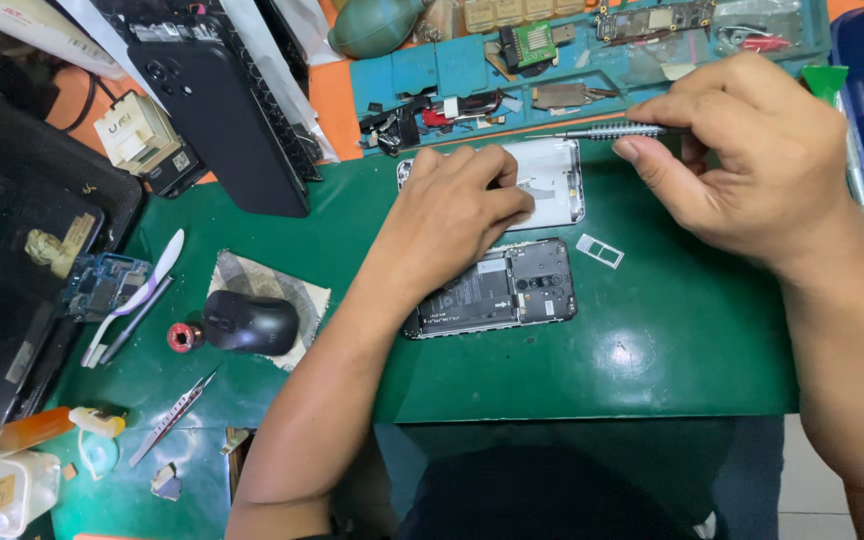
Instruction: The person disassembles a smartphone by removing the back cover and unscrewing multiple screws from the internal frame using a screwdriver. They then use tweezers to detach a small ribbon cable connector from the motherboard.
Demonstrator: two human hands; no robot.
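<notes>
Two hands working mid-frame over the green worktop (652,340). Left hand (457,205) is lying flat, fingers curled and pressing on the white phone frame (552,175) at upper centre; nothing pinched in it as far as I can tell, its grip is resting closed-ish on the frame. Right hand (742,150) at upper right is pinching a slim metal screwdriver (607,131), thumb and fingers clamped together on the handle, tip pointing left toward the frame's top edge.

Opened phone body (497,292) is sitting just below the left hand, back cover off, battery and camera module showing, partly under the wrist. Small SIM tray (600,250) is lying just right of it, apart from both.

Progress, judging only from the layout: disassembly looks well under way, since cover, frame and tray are already separated. Board and battery are apparently still seated in the body, so that part looks pending.

Also around: black mouse (250,322) on a cloth at left, tweezers (172,415) at lower left, blue parts tray (422,70) along the top.
</notes>
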